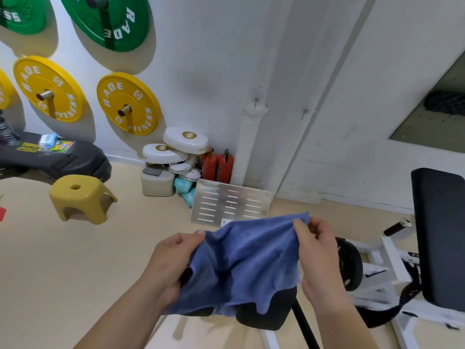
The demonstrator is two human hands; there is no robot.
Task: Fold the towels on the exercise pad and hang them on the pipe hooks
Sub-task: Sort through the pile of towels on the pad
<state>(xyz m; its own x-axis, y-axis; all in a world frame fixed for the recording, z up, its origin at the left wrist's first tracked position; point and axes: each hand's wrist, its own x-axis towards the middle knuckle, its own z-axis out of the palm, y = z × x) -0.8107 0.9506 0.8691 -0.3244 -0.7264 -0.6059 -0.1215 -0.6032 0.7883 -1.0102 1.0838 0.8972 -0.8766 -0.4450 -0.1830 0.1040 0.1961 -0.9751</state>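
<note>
Left hand and right hand each pinch the blue towel's top edge; pipe at 12 o'clock.

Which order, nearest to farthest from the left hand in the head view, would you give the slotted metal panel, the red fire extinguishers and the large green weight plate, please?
From the left hand:
1. slotted metal panel, ahead on the floor.
2. red fire extinguishers, behind it by the wall.
3. large green weight plate, high on the wall.

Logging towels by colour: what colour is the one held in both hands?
Plain blue; the towel shows best in the head view.
</note>
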